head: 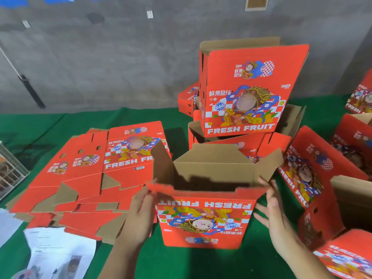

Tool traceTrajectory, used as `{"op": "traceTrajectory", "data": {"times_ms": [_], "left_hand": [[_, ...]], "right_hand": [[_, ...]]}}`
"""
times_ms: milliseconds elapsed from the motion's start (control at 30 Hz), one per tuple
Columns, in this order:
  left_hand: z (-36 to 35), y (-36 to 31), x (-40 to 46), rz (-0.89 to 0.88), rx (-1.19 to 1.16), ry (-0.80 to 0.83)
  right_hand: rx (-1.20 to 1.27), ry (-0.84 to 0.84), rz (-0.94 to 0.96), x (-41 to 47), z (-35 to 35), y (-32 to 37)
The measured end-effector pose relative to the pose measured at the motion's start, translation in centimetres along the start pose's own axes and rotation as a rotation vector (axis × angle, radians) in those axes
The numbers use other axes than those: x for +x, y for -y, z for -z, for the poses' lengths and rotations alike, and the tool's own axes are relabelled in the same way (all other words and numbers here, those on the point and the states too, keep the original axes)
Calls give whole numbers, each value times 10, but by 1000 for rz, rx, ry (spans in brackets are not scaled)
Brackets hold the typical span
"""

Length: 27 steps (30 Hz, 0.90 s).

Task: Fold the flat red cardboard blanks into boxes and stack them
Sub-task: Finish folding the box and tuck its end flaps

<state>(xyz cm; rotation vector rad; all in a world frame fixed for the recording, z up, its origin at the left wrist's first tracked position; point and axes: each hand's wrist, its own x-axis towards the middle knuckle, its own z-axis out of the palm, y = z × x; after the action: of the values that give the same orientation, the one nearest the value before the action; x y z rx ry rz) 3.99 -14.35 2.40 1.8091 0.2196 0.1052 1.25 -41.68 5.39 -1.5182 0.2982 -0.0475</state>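
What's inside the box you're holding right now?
Inside the held box only bare brown cardboard walls show, with its flaps standing open. The near red flap and shadow hide the bottom, so whether anything lies there cannot be told.

I count two hands, the left (138,210) and the right (278,208). One open box (205,220) stands between them. Behind it I see one stack (244,109) of folded boxes, its number hidden by overlap. At right I make out about four more boxes (314,178), partly cut off. One pile of flat blanks (84,178) lies at left, too overlapped to count. Two or three paper sheets (58,254) lie bottom left.
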Motion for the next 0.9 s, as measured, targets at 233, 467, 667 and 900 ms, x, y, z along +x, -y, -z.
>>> {"op": "traceTrajectory", "data": {"times_ms": [233,467,667,900], "left_hand": [[-15,2,3,-179,380,-104],[-4,12,18,-248,658,-299],[-12,20,17,-252,282,-124],[-8,29,13,-496,250,81]], "right_hand": [[-488,-79,207,18,28,-30],[-485,-117,189,18,26,-34],[-562,-29,246,26,23,-34],[-773,-64,541,13,15,-57]]}}
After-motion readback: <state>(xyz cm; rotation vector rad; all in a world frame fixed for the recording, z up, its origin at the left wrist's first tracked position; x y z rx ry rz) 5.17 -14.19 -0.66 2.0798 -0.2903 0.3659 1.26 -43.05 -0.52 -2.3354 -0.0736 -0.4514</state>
